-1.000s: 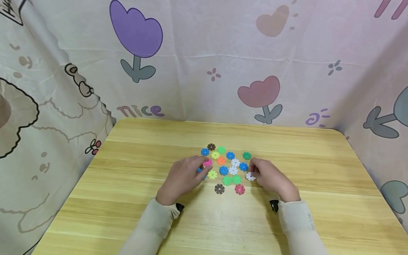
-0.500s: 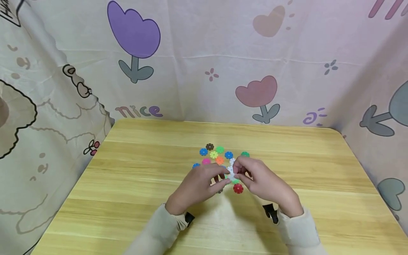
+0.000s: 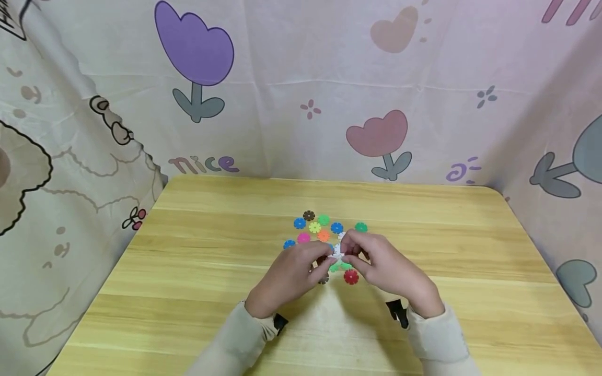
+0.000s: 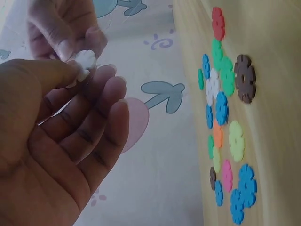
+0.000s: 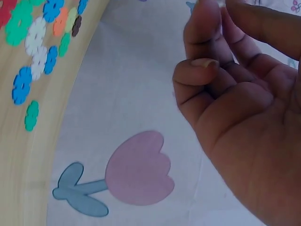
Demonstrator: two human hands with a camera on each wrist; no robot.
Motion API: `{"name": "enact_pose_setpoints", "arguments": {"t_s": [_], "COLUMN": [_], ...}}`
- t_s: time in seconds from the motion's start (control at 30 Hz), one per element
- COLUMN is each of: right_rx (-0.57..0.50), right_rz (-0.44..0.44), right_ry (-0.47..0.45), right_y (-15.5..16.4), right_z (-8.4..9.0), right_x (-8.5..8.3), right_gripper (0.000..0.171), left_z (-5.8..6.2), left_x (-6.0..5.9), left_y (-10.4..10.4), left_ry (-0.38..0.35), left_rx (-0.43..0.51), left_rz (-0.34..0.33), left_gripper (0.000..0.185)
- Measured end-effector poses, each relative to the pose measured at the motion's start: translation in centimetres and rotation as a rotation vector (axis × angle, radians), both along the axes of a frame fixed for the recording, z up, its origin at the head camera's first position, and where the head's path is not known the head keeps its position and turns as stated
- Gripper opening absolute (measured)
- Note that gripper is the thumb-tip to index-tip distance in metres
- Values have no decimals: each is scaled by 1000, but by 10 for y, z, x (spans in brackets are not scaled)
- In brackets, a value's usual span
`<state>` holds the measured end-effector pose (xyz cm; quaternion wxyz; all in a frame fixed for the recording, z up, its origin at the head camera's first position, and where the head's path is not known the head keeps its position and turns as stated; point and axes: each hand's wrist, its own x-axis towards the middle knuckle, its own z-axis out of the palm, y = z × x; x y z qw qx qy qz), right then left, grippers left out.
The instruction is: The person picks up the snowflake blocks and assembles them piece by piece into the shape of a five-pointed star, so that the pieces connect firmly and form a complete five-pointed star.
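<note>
Above the middle of the table, both hands meet at a small white notched plastic snowflake disc. My left hand pinches it between thumb and forefinger, with the other fingers loosely bent below. From the opposite side my right hand grips it with thumb and index finger; in the right wrist view those fingertips run off the top edge. In the head view the fingers partly cover the disc. Under and behind the hands lie several more snowflake discs, among them a red disc, a pink disc and an orange disc.
The discs lie flat on a light wooden table. Further ones include a dark green disc, a brown disc and a blue disc. A printed cloth with tulips hangs behind the table and along its sides.
My right hand has lifted the white disc from the right side of the group and brought it leftward. My left hand has come right from beside the pink disc to meet it.
</note>
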<state>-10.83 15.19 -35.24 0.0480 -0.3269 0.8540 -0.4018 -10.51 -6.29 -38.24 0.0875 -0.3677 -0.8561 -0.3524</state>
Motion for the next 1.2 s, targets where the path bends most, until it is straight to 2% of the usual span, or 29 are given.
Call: {"name": "enact_pose_setpoints", "arguments": {"t_s": [0.17, 0.37, 0.53, 0.67, 0.93, 1.2], "right_rx": [138, 367, 449, 519, 543, 496], "right_rz": [-41, -158, -198, -198, -196, -169], "right_ry": [-49, -101, -172, -150, -52, -86], "right_y": [6, 5, 0, -4, -7, -9], "right_z": [-10, -21, -31, -43, -56, -58], "right_x": [-5, -10, -10, -8, -7, -6], "right_gripper": [18, 21, 23, 29, 29, 28], "left_z": [5, 5, 6, 8, 9, 6], "left_x": [-2, -3, -4, -7, -8, -10], "left_y": [-7, -13, -16, -18, -20, -20], "left_ry": [-17, 1, 10, 20, 17, -49], "left_rx": [-19, -20, -16, -1, 8, 58], "left_rz": [57, 72, 78, 85, 74, 28], "left_gripper": [12, 15, 12, 11, 11, 10]}}
